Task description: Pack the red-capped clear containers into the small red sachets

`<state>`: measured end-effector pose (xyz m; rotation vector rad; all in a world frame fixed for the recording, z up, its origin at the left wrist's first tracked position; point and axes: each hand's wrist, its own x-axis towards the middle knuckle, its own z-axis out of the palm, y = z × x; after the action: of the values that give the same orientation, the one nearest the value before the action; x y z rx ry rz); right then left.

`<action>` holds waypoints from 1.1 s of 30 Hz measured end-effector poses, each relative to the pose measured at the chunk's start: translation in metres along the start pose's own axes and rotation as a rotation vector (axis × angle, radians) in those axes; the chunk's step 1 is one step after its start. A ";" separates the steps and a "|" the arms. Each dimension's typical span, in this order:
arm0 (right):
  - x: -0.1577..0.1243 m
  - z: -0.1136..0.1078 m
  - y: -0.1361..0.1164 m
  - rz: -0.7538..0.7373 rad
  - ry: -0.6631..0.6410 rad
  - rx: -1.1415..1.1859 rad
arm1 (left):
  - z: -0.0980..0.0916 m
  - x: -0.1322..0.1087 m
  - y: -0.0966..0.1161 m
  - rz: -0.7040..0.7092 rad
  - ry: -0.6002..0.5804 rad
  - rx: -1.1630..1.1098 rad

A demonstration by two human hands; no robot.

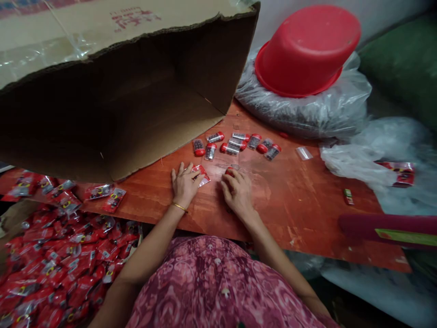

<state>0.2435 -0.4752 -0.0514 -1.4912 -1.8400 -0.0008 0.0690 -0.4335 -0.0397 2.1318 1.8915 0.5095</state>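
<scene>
My left hand (184, 186) lies on the table with its fingers stretched out, resting partly over a red printed card or packet (204, 175). To its right, my right hand (238, 190) curls its fingers over a small red-capped container (229, 171); most of that container is hidden. Beyond both hands lie several small clear containers with red caps and dark contents, among them one container (210, 151) near the box and another container (273, 151) at the right end of the group.
A large open cardboard box (191, 136) lies on its side at the left of the red table (290, 218). Packed red packets (58, 255) fill the lower left. A red tub (307, 50) sits upside down on a plastic bag (307, 116). A purple roll-like object (362, 225) juts in at right.
</scene>
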 end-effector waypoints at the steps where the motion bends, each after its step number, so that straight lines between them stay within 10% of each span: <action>1: 0.000 0.002 -0.001 -0.005 -0.002 0.013 | 0.000 0.000 0.000 0.000 -0.004 -0.004; 13: 0.001 -0.006 -0.016 0.144 -0.039 0.191 | -0.006 0.007 0.006 -0.055 0.112 -0.122; 23: 0.026 0.011 -0.047 0.634 -0.161 1.056 | -0.033 -0.012 0.037 -0.044 0.244 -0.420; 30: 0.016 0.007 -0.045 0.580 -0.009 0.821 | -0.030 -0.029 0.039 -0.457 -0.185 -1.290; 33: 0.012 0.004 -0.048 0.527 -0.011 0.751 | -0.030 -0.033 0.043 -0.530 -0.151 -1.310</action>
<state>0.2004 -0.4786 -0.0261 -1.3499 -1.1837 0.8526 0.0926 -0.4736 0.0021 0.7686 1.2783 1.0157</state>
